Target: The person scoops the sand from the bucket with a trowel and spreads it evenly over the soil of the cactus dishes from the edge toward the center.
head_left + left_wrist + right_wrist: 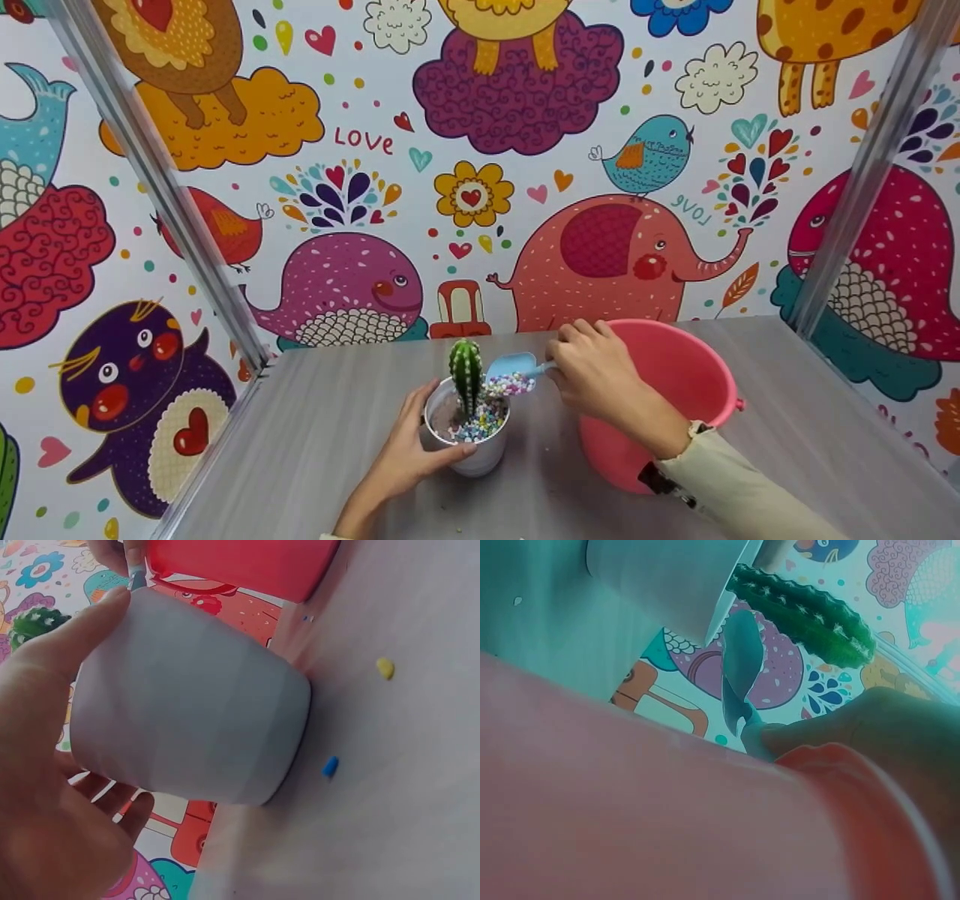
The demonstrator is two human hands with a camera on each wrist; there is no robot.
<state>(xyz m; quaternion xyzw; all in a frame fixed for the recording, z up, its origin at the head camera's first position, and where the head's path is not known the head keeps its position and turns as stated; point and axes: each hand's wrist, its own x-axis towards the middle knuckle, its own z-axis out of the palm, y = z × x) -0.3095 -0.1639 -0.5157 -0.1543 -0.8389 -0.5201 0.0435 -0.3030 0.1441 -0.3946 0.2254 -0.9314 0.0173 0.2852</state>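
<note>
The right hand point(592, 367), reaching across the rim of a smooth, round pink bucket point(697, 367), grips a pale-blue scoop point(517, 361) bearing small pastel pebbles point(511, 385) beside a ribbed, spiny green cactus point(466, 371); the left hand point(411, 448) wraps a tapered white pot point(481, 457) left of the bucket, the cactus upright inside it among multicoloured pebbles point(481, 426)

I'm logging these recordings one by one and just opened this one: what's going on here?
A person's left hand holds a white pot with a cactus in it. The right hand grips a light blue scoop loaded with colored pebbles by the pot's rim. Pebbles cover part of the surface around the cactus; another part is bare. A pink bucket stands nearby on the table.
</note>
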